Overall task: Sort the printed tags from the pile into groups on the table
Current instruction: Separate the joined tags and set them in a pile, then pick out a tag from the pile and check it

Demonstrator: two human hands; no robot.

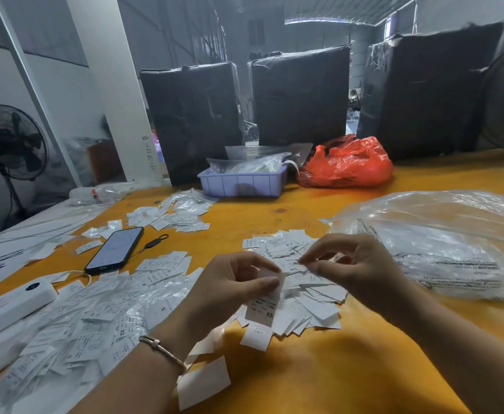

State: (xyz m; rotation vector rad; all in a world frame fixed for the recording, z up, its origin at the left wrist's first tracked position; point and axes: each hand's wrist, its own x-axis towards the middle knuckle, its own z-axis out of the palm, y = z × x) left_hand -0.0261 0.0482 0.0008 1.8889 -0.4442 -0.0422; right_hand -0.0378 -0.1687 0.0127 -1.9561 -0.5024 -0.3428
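Right now the left hand (238,282) is holding a small stack of printed tags (262,309) between thumb and curled fingers, the front tag reading XS, just above the near edge of the pile of tags (301,282) that is lying in the middle of the orange table (319,369). The right hand (352,264) is hovering over that same pile with its fingers curled, thumb and forefinger pinching something thin and white at their tips; whether it is a single tag I cannot tell. A wide spread of more tags (89,318) is lying to the left, partly under clear plastic, and another loose group (179,210) is sitting farther back. A dark phone (114,249) is lying face up among them, with a white device (11,303) nearer the left edge. A large clear plastic bag (441,243) is resting to the right, and a lilac tray (241,180) and red bag (346,162) are sitting at the far side.
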